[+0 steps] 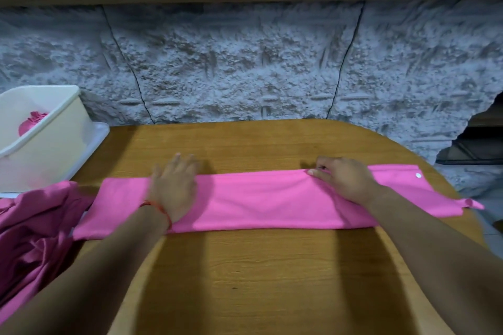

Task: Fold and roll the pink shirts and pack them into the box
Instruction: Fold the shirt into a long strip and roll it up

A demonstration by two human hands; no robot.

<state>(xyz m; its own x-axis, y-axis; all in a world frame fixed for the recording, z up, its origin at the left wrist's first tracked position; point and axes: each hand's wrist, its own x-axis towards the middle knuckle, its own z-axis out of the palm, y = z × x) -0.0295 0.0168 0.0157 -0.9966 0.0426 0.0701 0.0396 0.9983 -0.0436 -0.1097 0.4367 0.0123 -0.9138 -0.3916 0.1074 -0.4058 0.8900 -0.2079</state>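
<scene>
A folded shirt (258,198) is lying as a long pink strip across the wooden table (258,280). The left hand (174,187) is pressing flat on it, fingers straight, while the right hand (343,179) is pinching its far edge with curled fingers. A white box (54,139) at far left is holding a rolled shirt (31,122), and a pile of shirts (32,239) is lying beside it

Head view, down over table (272,280)
</scene>
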